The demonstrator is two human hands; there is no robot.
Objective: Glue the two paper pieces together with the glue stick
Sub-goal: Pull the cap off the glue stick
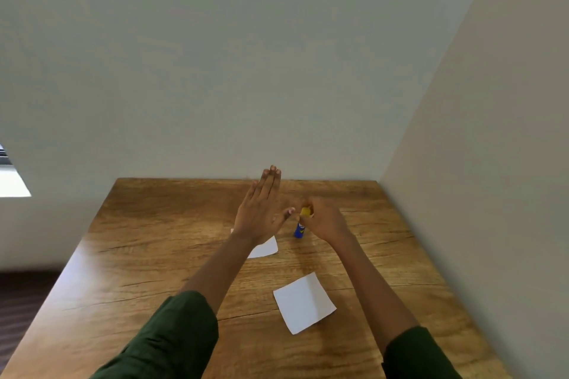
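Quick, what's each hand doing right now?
Left hand: open, fingers straight, holding nothing.
Right hand: gripping the glue stick at its yellow top.

Soft even daylight — edges warped, hands blurred

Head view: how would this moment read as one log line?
right hand: grips glue stick at its yellow cap | left hand: open, fingers straight | far paper, near paper: apart on table
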